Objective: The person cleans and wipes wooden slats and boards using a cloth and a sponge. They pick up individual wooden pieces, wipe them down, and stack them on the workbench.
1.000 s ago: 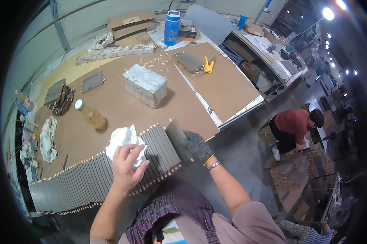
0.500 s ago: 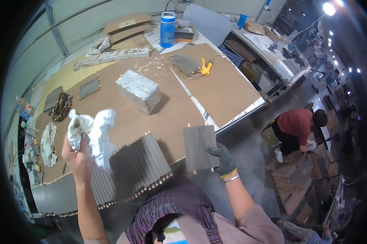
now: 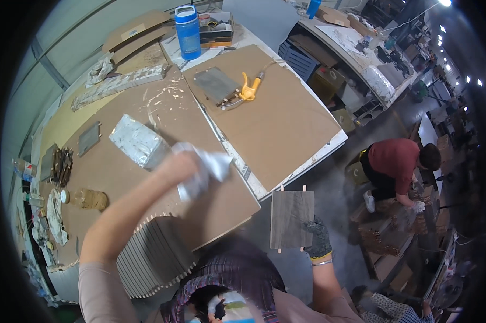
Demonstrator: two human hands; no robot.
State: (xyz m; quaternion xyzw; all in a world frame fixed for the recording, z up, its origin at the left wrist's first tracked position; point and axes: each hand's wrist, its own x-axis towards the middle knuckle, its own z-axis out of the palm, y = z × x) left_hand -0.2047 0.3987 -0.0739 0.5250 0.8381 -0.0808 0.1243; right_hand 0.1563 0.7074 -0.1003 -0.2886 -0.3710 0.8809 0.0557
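My bare left hand (image 3: 184, 166) is closed around a crumpled white cloth (image 3: 217, 164), blurred by motion above the brown-covered table. In my gloved right hand (image 3: 319, 238) is a grey wood-grain panel (image 3: 290, 216) with pale dowel pegs jutting from its top and bottom edges. The glove grips it by its right side, off the table's edge. Just left of the cloth sits a block wrapped in whitish, stained covering (image 3: 138, 141). A long row of similar grey panels (image 3: 155, 253) stands packed together along the near table edge, partly hidden by my left arm.
A jar of yellowish-brown liquid (image 3: 90, 199) lies on the left side. Farther back are a yellow air blow gun (image 3: 249, 90), a grey panel (image 3: 216, 85) and a blue bottle (image 3: 188, 35). A person in a red top (image 3: 394, 166) bends over stacks at the right.
My left hand has swung right with the cloth, toward the panel. The panel in my right hand has shifted right and slightly down. The jar now shows; the whole view has turned.
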